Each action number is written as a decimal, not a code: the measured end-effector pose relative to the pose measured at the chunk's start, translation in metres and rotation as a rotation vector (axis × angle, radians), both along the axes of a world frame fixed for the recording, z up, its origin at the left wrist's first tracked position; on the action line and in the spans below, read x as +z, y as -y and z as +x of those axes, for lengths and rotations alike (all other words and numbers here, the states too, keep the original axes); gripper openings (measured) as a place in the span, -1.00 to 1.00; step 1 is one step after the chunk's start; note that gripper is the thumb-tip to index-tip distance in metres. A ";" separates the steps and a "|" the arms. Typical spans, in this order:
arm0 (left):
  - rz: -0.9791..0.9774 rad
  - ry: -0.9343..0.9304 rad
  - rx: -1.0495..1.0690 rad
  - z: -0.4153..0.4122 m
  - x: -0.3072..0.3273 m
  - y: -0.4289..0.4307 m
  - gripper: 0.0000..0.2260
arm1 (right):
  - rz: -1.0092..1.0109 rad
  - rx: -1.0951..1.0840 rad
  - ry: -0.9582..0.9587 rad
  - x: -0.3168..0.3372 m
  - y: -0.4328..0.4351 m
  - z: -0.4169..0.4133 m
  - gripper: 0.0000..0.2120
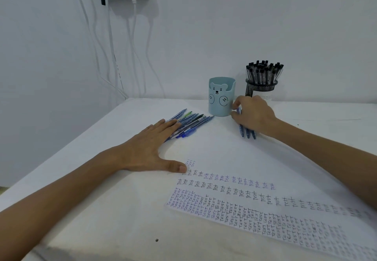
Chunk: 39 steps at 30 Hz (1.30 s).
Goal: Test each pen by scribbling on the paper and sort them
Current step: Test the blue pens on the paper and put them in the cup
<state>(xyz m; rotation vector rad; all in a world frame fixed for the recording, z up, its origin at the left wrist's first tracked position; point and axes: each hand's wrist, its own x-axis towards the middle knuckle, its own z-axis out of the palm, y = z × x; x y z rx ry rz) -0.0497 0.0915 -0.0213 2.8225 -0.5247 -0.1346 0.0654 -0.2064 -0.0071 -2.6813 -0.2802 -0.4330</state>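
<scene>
A sheet of paper (234, 158) covered with rows of handwritten test words lies on the white table (102, 209). My left hand (151, 148) lies flat, its fingertips on a pile of several blue pens (191, 123), its thumb by the paper's corner. To the right of a light blue bear-faced cup (222, 97), my right hand (253, 114) grips a small bunch of blue pens (247, 132). Their lower ends stick out below the hand.
A black mesh holder (261, 89) full of black-capped pens stands at the back right by the wall. White cables (111, 46) hang from a wall socket at the upper left. The table's left edge runs diagonally.
</scene>
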 end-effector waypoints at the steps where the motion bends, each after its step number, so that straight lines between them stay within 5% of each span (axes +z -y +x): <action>1: -0.002 0.001 -0.001 0.000 0.000 0.000 0.30 | -0.016 -0.005 -0.001 -0.002 0.001 0.001 -0.76; 7: -0.004 0.009 -0.006 0.001 -0.001 -0.001 0.30 | -0.130 0.004 0.237 -0.004 -0.005 -0.007 -0.77; 12: 0.004 0.011 -0.011 0.001 0.000 0.000 0.30 | -0.212 0.473 0.354 0.000 -0.031 -0.024 -0.84; 17: 0.008 0.004 -0.009 0.001 0.000 0.000 0.30 | -0.349 0.648 0.366 -0.015 -0.041 -0.023 -0.80; 29: 0.017 -0.005 -0.005 0.002 -0.001 -0.001 0.30 | -0.468 0.775 0.395 -0.014 -0.036 -0.012 -0.75; 39: 0.027 0.002 -0.014 0.003 -0.001 -0.001 0.27 | -0.248 0.670 0.321 -0.009 -0.033 -0.035 -0.64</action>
